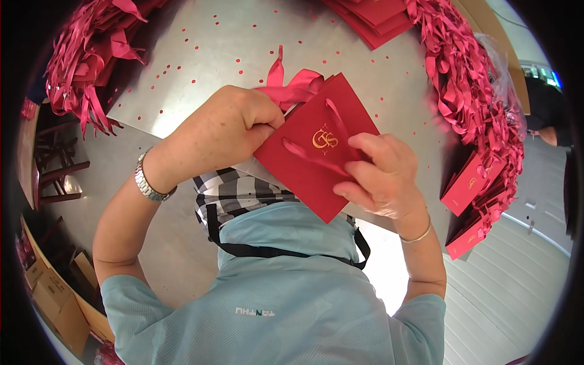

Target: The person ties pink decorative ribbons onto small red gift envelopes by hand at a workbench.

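- The bag (pixel 313 143) is in both hands, tilted above the near edge of the table (pixel 219 67), its mouth towards the left
- Left hand (pixel 249 118): fingers curled in tight at the bag's mouth, over the near edge of the table; whatever is pinched there is hidden
- Right hand (pixel 383 173): bent fingers against the bag's front, seeming to grip the front ribbon (pixel 338 118), also over the table's near edge
- Done, by the look of it: the front ribbon passes through both holes and forms a handle
- In hand, I judge: the back ribbon (pixel 301 85), which lies loose beyond the bag over the table with one tail sticking up; whether it is fastened cannot be told
- Ribboned bags are heaped at the table's far left corner, the left pile (pixel 85 55), and along its right side, the right pile (pixel 450 55)
- Perhaps left: the stack (pixel 377 18) of red pieces at the table's far edge; no ribbons are clearly visible on it
- Red dots (pixel 193 81) are scattered over the table
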`<state>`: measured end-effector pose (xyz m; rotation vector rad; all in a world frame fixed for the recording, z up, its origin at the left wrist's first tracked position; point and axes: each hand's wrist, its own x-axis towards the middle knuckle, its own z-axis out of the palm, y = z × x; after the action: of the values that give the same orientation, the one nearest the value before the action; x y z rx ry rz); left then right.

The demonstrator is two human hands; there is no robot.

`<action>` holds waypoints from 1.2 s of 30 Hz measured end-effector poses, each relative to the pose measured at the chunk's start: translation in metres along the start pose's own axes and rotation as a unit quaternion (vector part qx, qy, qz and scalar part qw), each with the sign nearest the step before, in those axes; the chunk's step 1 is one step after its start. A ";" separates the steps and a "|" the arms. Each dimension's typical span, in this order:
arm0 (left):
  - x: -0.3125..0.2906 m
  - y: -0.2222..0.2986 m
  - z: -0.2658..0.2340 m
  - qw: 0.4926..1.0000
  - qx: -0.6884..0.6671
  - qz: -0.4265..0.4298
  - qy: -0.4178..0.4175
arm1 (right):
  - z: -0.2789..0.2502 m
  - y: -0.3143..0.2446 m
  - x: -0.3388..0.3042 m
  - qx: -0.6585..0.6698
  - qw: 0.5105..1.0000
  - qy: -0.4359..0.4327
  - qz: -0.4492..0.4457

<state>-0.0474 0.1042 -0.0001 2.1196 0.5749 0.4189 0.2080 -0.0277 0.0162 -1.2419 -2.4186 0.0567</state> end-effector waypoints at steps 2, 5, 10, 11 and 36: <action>0.000 -0.001 0.000 1.000 -0.005 0.010 0.003 | 0.008 0.012 -0.004 0.101 0.993 0.049 0.026; 0.002 0.003 -0.002 1.000 0.003 0.002 0.004 | 0.021 0.003 -0.013 0.265 0.926 0.137 0.231; 0.006 0.007 -0.008 0.998 0.056 0.018 0.029 | 0.029 -0.013 -0.003 0.080 0.975 0.031 0.203; 0.007 0.007 -0.012 0.998 0.059 0.017 0.028 | 0.034 -0.008 -0.005 0.071 0.985 0.037 0.154; 0.052 -0.049 -0.034 0.908 0.370 0.046 0.193 | 0.032 -0.013 0.002 0.062 0.984 0.034 0.163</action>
<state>-0.0327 0.1801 -0.0169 2.8194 0.9777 0.7762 0.1850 -0.0289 -0.0096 -1.5416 -2.0984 0.2519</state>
